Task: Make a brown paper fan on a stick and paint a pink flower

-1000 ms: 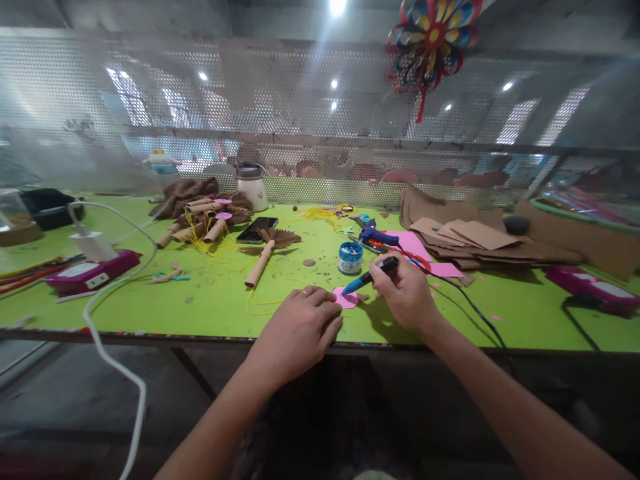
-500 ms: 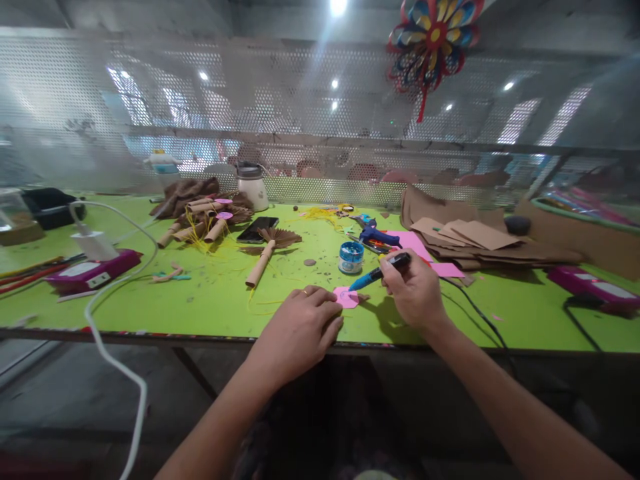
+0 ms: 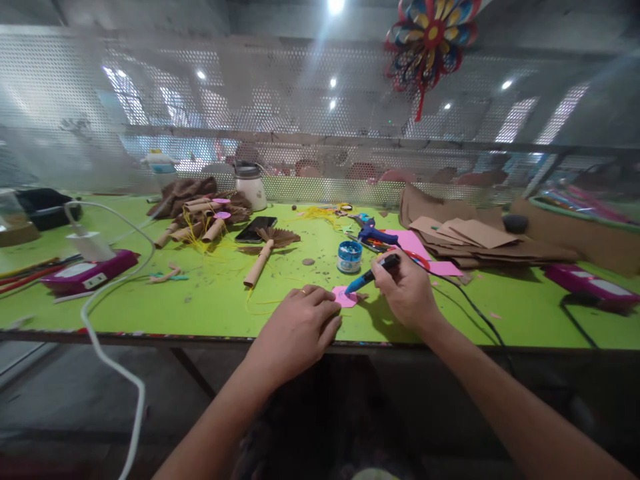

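Observation:
Low over the table's front part, my right hand [image 3: 407, 290] is closed round a blue and black marker pen [image 3: 369, 275], whose tip meets a small pink paper piece [image 3: 346, 297] with dark curved lines drawn on it. My left hand [image 3: 300, 327] lies at the paper's left edge, fingers curved together and pressing it to the table. An open jar with blue contents [image 3: 349, 257] stands just behind the paper. To the left lies a brown paper roll [image 3: 259, 265] with a pleated fan at its top and yellow string.
Paper rolls [image 3: 213, 230] and a phone [image 3: 257, 229] lie back left, near a lidded container [image 3: 251, 187]. A blue glue gun [image 3: 377, 235], pink sheets [image 3: 447, 269] and brown paper [image 3: 485, 247] are to the right. Purple power strips [image 3: 90, 271] flank the green table, with trailing cables.
The marker tip has shifted slightly left on the pink paper, and my right hand has moved a little left with it. My left hand stays at the paper's edge.

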A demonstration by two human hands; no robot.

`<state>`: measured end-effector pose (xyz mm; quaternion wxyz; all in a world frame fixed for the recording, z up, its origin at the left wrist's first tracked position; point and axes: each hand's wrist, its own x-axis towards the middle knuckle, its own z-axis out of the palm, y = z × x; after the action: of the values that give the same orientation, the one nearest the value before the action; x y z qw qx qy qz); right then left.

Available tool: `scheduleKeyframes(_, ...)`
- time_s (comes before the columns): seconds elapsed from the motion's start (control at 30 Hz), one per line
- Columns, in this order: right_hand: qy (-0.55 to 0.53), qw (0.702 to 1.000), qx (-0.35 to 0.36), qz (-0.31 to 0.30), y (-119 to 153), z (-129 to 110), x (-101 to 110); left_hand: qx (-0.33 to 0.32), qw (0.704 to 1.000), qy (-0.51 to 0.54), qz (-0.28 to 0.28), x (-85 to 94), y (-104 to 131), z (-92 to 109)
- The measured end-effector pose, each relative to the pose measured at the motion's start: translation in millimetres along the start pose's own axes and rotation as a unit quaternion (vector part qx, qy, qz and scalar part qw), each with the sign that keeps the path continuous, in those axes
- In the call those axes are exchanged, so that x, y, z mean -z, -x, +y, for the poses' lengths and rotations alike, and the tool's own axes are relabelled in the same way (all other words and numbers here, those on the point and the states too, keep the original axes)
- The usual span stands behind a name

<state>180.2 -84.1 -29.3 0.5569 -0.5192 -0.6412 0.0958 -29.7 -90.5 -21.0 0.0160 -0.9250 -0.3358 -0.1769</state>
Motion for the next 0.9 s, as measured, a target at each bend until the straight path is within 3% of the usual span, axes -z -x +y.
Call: scheduleKeyframes(0.9, -0.015, 1.0, -0.013, 0.019, -1.4, -0.6, 0.7, -0.001, 1.0, -0.005, -0.001, -1.2, -0.4, -1.7)
